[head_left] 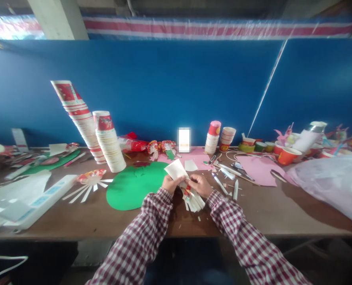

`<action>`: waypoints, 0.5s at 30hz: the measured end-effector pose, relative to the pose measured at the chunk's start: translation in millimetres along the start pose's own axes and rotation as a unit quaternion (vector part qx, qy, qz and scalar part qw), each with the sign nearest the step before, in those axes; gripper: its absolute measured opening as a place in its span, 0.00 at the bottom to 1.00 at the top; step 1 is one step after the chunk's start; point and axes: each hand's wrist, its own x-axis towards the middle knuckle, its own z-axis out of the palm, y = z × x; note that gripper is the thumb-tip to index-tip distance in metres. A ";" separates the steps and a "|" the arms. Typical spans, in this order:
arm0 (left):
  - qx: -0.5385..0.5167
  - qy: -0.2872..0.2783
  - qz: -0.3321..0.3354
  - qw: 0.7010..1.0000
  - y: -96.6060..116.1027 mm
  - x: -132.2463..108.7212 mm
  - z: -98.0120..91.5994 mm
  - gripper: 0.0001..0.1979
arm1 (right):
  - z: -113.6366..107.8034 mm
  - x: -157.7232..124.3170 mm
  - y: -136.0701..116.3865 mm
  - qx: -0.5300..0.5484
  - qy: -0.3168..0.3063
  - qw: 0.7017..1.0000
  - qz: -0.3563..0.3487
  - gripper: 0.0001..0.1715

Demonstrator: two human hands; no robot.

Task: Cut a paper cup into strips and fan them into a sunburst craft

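Note:
Near the front edge of the table, both hands are together on a paper cup cut into strips [195, 202]. Its pale strips fan downward, and a bit of red print shows between my fingers. My left hand [170, 184] is closed, thumb on top, at the lower end of a flat white paper piece [176, 169] that sticks up. Whether this piece is part of the cup, I cannot tell. My right hand [202, 186] pinches the cup near its red print, fingertips close to the left thumb. Small paper scraps lie below the strips.
A round green sheet [134, 188] lies to the left, behind it tall paper cup stacks [109, 144]. Another fanned cut cup [89, 178] and a power strip [46, 202] are farther left. Markers [220, 184] and pink paper [257, 170] lie right, near a plastic bag [330, 182].

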 end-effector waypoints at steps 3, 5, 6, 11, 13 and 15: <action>-0.024 -0.015 -0.013 0.999 0.1 0.4 -0.7 0.16 | 0.0 -0.3 0.3 0.004 -0.006 1.000 -0.007 0.17; -0.038 -0.018 -0.021 0.999 0.5 0.7 -1.2 0.17 | -0.2 -0.5 0.1 0.002 -0.008 1.000 -0.011 0.16; -0.044 -0.019 -0.025 0.999 0.9 0.6 -1.4 0.17 | -0.3 -0.5 -0.1 -0.001 -0.009 1.000 -0.012 0.16; -0.059 -0.027 -0.051 0.997 5.8 -1.4 -1.2 0.17 | -1.0 -0.9 -2.1 -0.013 -0.019 1.000 -0.021 0.17; -0.063 -0.029 -0.060 0.996 8.3 -2.5 -0.6 0.17 | -1.0 -1.3 -3.1 -0.010 -0.022 0.999 -0.022 0.16; -0.068 -0.033 -0.068 0.995 10.4 -3.5 0.3 0.17 | -1.0 -1.7 -3.8 -0.005 -0.028 0.999 -0.024 0.16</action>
